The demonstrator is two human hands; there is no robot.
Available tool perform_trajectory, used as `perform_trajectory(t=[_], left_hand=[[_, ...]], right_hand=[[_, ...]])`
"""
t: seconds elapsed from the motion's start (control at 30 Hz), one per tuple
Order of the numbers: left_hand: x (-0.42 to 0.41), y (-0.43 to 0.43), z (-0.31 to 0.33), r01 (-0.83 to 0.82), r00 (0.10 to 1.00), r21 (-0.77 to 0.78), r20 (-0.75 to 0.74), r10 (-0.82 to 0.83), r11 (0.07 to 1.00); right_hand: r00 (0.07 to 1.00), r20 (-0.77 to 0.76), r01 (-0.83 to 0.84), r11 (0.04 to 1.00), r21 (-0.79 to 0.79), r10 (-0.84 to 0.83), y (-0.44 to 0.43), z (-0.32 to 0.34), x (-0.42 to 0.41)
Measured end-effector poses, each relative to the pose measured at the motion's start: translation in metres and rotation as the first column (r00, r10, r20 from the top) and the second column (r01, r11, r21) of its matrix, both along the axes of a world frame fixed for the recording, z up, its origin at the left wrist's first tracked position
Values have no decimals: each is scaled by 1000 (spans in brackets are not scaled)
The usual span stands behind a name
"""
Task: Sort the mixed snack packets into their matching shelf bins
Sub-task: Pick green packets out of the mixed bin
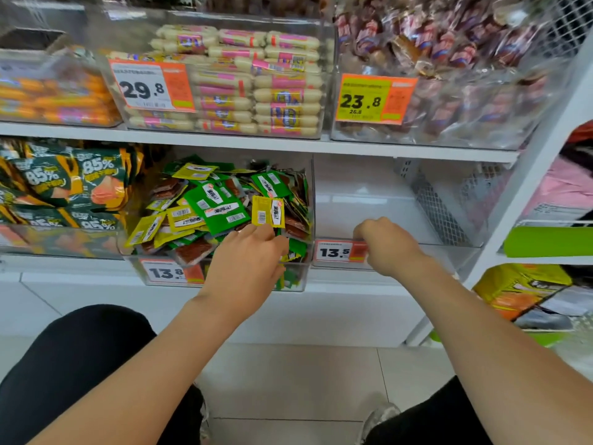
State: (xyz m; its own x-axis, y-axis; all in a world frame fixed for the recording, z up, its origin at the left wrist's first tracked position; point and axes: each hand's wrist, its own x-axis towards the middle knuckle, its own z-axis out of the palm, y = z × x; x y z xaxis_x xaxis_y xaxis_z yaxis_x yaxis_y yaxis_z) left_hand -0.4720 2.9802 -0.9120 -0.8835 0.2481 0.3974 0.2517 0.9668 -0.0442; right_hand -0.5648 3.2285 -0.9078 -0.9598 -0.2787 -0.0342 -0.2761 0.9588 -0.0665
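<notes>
A clear bin (298, 277) on the lower shelf holds a heap of mixed green packets (218, 207) and yellow packets (183, 220). My left hand (247, 261) reaches over the bin's front wall and pinches a yellow packet (269, 212), which stands upright above the heap. To the right stands a clear bin with nothing in it (362, 200). My right hand (385, 244) grips that bin's front rim beside its 13.5 price tag (340, 251), fingers curled over the edge.
Left of the mixed bin lies a bin of dark green 85% packets (64, 184). The upper shelf carries bins of orange sausages (57, 94), pink-labelled sausages (256, 81) and brown wrapped snacks (449, 43). A white shelf post (529, 175) rises at right. My knees are below, above a tiled floor.
</notes>
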Motion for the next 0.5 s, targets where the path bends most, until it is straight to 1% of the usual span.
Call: perform_trajectory(t=[0.1,0.17,0.23,0.37,0.43,0.5], left_hand=[[-4,-1,1,-20,1000,10,13,20,1000],[-4,1,1,-42,998,-22,45,43,999],[-2,6,1,-54,996,-71,71,59,996],[0,12,-4,-78,993,-64,82,83,995],[2,14,-6,-79,992,-39,92,83,996],[4,16,-8,-70,994,22,81,68,997]], right_hand=[[995,-99,-4,1000,10,5,5,4,3],[991,-134,-10,1000,9,11,5,8,12],[991,-133,-21,1000,23,24,5,8,26],[996,-80,-28,998,63,33,7,1,50],[998,-60,-26,996,85,31,8,-2,59],[997,-51,-48,993,104,53,9,-5,65]])
